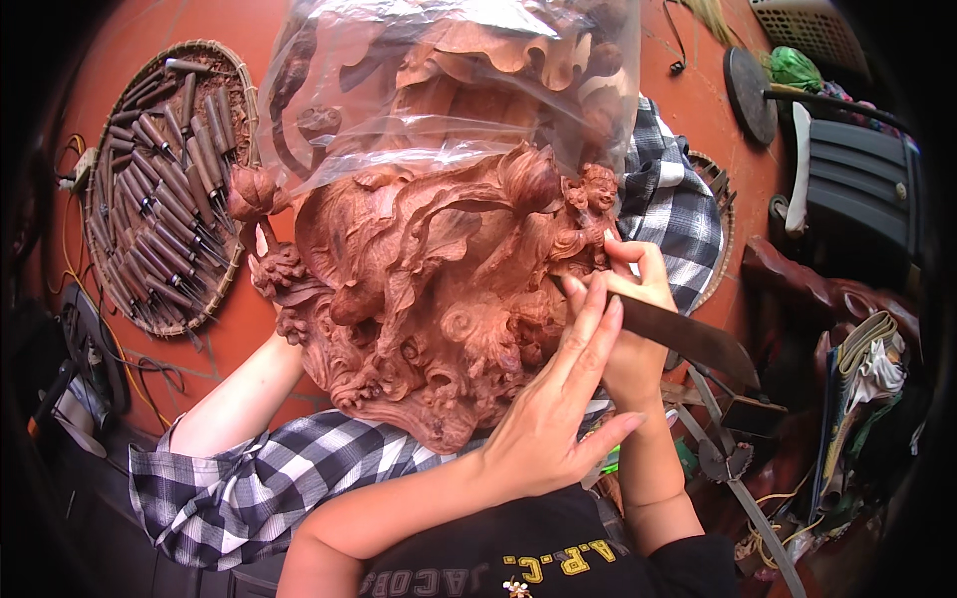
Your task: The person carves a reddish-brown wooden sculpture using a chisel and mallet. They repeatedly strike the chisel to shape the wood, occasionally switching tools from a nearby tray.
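A reddish-brown wood carving with leaves, curls and swirls rests across my lap. A small smiling carved figure stands out at its right side. My right hand, fingers closed, grips a dark, flat, knife-shaped tool just below that figure. The tool's broad end sticks out to the lower right; its other end is hidden between my hands. My left hand reaches across from below with fingers stretched out. Its fingertips lie against the tool's near end and the right hand's fingers, and its thumb is spread.
Clear plastic sheeting covers the carving's far part. On the left, a round woven tray holds many wooden-handled chisels. To the right are a dark round-based stand, a grey slatted piece, folded cloths and a metal bar.
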Available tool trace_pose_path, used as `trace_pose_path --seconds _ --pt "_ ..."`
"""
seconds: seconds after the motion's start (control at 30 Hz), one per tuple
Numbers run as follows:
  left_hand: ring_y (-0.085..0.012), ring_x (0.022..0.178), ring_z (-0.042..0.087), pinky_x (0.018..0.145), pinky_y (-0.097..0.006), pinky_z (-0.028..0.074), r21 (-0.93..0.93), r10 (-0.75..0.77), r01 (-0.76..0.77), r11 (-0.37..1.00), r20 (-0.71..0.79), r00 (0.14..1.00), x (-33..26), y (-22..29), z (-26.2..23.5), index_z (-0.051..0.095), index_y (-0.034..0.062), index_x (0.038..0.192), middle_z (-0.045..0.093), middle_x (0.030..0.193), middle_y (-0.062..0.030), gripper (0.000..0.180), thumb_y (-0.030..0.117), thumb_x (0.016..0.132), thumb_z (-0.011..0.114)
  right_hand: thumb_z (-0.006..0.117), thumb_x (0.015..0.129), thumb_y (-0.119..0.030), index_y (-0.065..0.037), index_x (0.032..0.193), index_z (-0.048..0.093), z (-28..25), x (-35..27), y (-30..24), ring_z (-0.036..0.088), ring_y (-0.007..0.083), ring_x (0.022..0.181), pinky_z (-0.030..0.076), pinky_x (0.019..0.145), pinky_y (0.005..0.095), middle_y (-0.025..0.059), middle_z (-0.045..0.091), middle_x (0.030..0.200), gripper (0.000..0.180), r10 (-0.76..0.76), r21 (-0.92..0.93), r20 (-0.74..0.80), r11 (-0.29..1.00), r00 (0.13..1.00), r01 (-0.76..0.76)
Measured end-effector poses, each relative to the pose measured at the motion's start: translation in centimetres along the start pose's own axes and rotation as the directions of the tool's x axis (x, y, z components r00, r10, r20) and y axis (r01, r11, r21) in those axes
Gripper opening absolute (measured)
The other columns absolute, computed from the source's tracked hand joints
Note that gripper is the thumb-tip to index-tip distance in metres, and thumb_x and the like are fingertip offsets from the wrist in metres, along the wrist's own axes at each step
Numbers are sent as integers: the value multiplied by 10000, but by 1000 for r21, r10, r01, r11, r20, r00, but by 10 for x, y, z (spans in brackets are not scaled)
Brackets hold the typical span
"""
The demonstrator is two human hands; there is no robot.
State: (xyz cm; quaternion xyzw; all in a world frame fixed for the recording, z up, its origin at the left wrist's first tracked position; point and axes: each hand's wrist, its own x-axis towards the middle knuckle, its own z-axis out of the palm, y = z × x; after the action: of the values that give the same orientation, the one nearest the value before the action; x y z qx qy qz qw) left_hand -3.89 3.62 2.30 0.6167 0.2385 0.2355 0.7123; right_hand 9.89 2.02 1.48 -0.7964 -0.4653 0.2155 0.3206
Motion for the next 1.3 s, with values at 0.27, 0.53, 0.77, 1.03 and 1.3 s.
trace_pose_path --seconds 0.27,0.53,0.77,1.03,1.3 --pt "-480 1524 178 1209 -481 281 50 14 -13 999 -23 1000 -6 2 -4 163 -15 1610 100 1651 -332 917 282 940 715 793 832 -130 8 808 691 1 -2 -6 673 348 915 550 812 398 201 567 1117 173 -39 -137 31 990 999 43" --pt "-466 1534 157 1221 -474 258 80 2 -5 997 35 999 1 3 -4 174 -34 1601 89 1655 -326 882 253 951 697 779 849 -103 29 807 669 0 -4 1 691 327 974 548 879 368 228 567 1145 177 -58 -38 9 998 998 58" --pt "-507 1486 272 1192 -509 314 58 105 -117 991 173 979 -1 9 1 384 -30 1530 289 1604 -320 808 176 858 782 749 831 -34 55 814 679 -27 -7 11 722 290 904 557 839 364 207 735 1003 116 14 306 -84 952 996 12" --pt "-388 1302 592 1051 -468 495 146 48 -97 984 306 951 -20 9 -6 664 7 1284 662 1340 -174 504 94 805 797 772 812 76 37 963 707 -53 -22 42 702 149 777 570 686 249 130 719 953 170 242 678 142 682 960 -273" --pt "-450 1366 513 1103 -478 436 256 15 -45 966 117 993 -16 12 5 566 -19 1383 580 1395 -296 622 85 820 810 832 755 -5 -38 907 765 -53 -4 31 655 125 763 495 606 255 47 742 845 169 37 445 223 885 974 -136"
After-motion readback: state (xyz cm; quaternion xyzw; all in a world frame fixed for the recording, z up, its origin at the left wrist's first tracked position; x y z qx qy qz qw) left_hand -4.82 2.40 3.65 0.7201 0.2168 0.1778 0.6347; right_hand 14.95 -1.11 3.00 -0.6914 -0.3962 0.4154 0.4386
